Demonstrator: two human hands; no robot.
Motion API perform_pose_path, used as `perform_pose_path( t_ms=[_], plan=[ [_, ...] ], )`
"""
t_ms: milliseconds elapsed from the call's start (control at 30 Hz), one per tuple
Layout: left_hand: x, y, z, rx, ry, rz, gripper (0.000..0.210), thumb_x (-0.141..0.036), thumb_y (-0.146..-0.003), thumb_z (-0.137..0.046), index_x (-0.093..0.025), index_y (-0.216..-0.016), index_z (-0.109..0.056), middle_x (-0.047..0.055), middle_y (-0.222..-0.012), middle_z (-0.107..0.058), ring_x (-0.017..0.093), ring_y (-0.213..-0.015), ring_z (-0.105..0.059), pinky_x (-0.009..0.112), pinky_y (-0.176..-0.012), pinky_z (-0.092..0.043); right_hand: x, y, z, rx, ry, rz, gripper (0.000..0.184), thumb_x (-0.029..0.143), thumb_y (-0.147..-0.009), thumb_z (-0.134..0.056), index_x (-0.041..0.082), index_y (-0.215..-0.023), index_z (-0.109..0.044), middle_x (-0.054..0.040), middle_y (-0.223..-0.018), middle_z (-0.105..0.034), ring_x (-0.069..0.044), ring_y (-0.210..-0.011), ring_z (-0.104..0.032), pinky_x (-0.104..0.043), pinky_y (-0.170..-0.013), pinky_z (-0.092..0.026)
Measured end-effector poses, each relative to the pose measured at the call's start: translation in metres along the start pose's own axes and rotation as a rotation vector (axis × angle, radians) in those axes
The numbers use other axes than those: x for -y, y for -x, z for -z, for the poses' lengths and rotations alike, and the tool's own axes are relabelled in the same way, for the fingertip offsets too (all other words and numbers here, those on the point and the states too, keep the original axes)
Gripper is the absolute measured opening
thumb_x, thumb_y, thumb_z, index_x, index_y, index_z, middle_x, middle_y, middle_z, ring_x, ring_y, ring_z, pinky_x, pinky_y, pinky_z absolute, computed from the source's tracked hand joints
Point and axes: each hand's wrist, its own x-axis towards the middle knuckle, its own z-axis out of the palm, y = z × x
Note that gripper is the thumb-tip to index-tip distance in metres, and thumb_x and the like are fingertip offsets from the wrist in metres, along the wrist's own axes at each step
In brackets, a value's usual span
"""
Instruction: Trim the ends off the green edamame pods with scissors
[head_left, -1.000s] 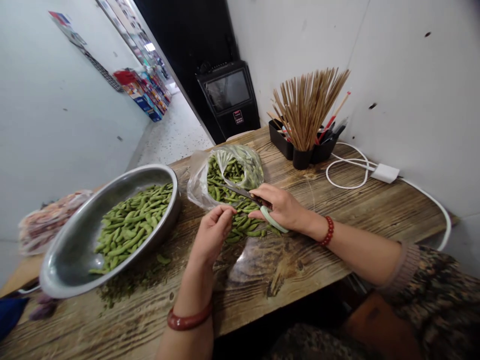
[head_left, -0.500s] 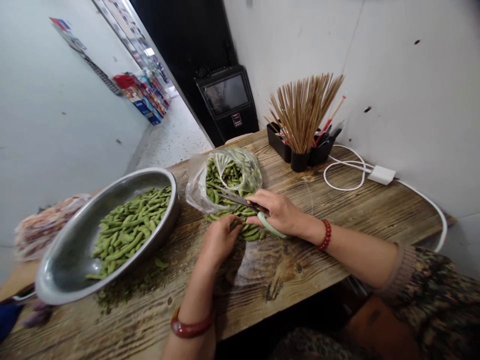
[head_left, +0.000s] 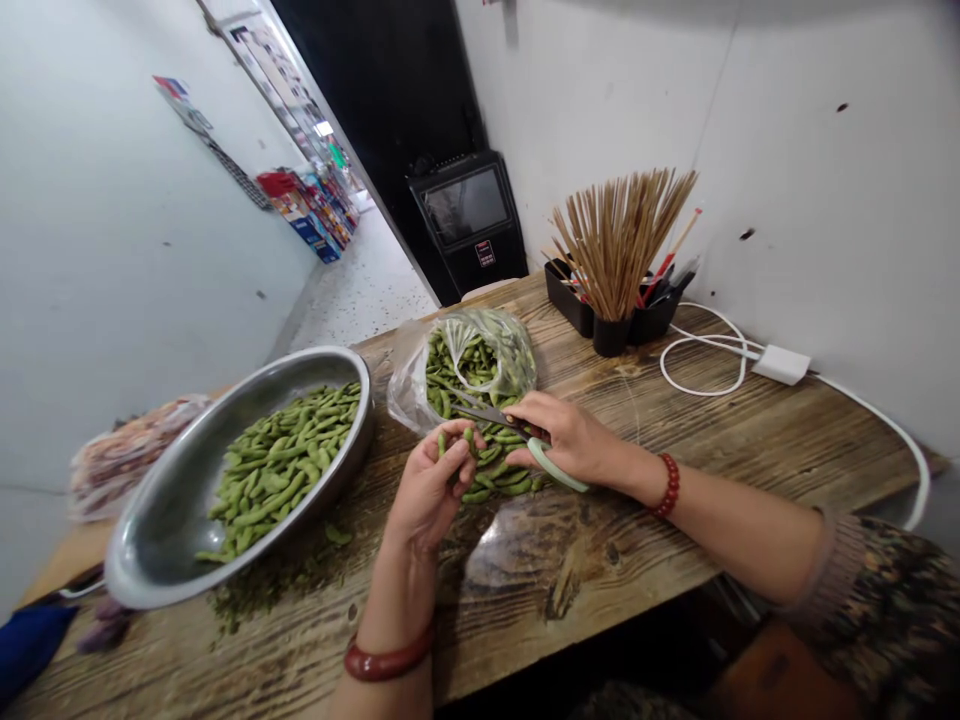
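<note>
Fingers (head_left: 454,460) of the left hand (head_left: 420,497) pinch green pods (head_left: 469,438) above the tabletop (head_left: 517,590), while those of the right hand (head_left: 566,435) curl round scissors (head_left: 489,414) beside loose pods (head_left: 501,484) near the plastic bag (head_left: 406,395).

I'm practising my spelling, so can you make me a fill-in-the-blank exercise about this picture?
The scissors are in the person's ____ hand.
The edamame pods in the left hand are coloured ____.
In the picture, the metal basin lies to the ____ of the plastic bag.
The thin wooden sticks stand in a ____ holder.

Missing words: right; green; left; black.
</note>
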Motion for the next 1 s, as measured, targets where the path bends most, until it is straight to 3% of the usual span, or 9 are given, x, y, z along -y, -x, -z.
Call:
perform_pose_path(
  t_ms=[167,467,833,1000],
  plan=[
    [0.004,0.0001,-0.0027,-0.076,-0.077,-0.046,0.021,-0.028,-0.071,-0.075,-0.012,-0.08,-0.063,0.002,-0.075,-0.061,0.003,-0.047,-0.04,0.014,-0.04,-0.025,0.0025,0.0006,0.0011,0.084,-0.002,0.032,0.058,0.041,-0.075,-0.074,0.015,-0.123,-0.054,-0.0096,-0.102,-0.06,-0.021,-0.088,-0.058,-0.033,-0.077,-0.049],
    [0.0086,0.0002,-0.0031,-0.123,-0.141,-0.081,0.027,-0.029,-0.068,-0.078,-0.014,-0.085,-0.065,-0.001,-0.064,-0.061,0.003,-0.043,-0.038,0.017,-0.042,-0.022,0.0052,-0.0002,0.0002,0.121,0.003,0.057,0.063,0.037,-0.072,-0.078,0.016,-0.125,-0.052,-0.0094,-0.1,-0.059,-0.022,-0.088,-0.058,-0.034,-0.077,-0.049],
    [0.009,0.0006,-0.0022,-0.069,-0.245,-0.131,0.019,-0.03,-0.071,-0.075,-0.015,-0.08,-0.067,-0.002,-0.062,-0.057,0.004,-0.046,-0.037,0.018,-0.044,-0.024,0.0077,0.0001,0.0011,0.127,0.045,0.061,0.054,0.036,-0.073,-0.077,0.013,-0.117,-0.056,-0.0079,-0.094,-0.057,-0.019,-0.082,-0.055,-0.03,-0.072,-0.047],
    [0.0073,0.0006,0.0002,-0.101,-0.356,-0.164,0.017,-0.03,-0.072,-0.074,-0.015,-0.078,-0.069,-0.001,-0.063,-0.057,0.006,-0.049,-0.038,0.019,-0.046,-0.028,0.0072,-0.0008,0.0018,0.136,0.053,0.058,0.046,0.034,-0.077,-0.074,0.015,-0.115,-0.057,-0.0067,-0.093,-0.057,-0.018,-0.078,-0.054,-0.028,-0.07,-0.046]
  ],
)
